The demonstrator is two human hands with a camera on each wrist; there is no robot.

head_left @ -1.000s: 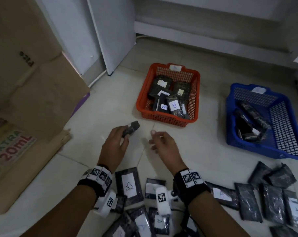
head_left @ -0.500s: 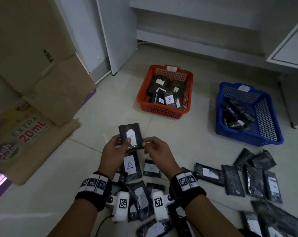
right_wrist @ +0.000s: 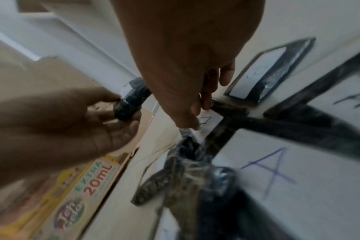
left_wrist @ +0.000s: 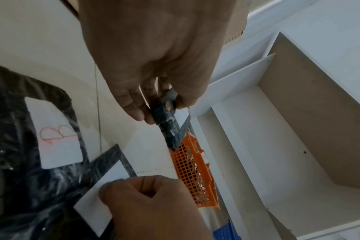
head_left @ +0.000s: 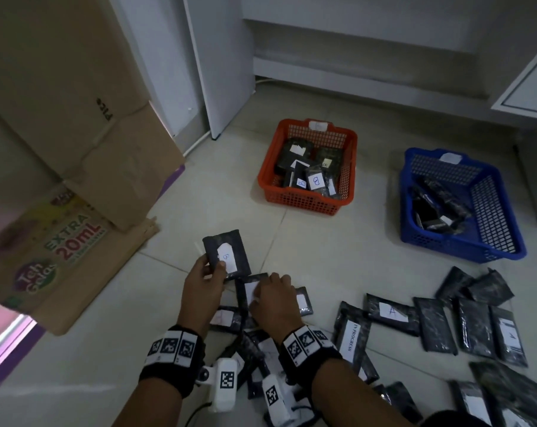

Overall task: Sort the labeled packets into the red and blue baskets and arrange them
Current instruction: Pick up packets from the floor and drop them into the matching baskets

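Observation:
My left hand point(head_left: 213, 266) pinches a black packet point(head_left: 227, 254) with a white "B" label and holds it up above the floor; the left wrist view shows this packet point(left_wrist: 169, 128) edge-on between thumb and fingers. My right hand point(head_left: 267, 288) is down on the pile just to the right and pinches the top end of a labeled packet point(head_left: 245, 288) lying on the floor, thumb on its label point(right_wrist: 208, 120). The red basket point(head_left: 347, 192) holds several B packets. The blue basket point(head_left: 464, 248) at the right holds a few dark packets.
Several loose black packets point(head_left: 473, 328), some marked A, lie on the tiles at the right and under my wrists. Cardboard boxes point(head_left: 76, 143) and a printed carton point(head_left: 61, 257) stand at the left. A white cabinet panel point(head_left: 218, 72) rises behind.
My left hand turned its packet label-up and lifted it. My right hand let go of that packet and dropped onto another packet on the floor. The head view pulled back and tilted down.

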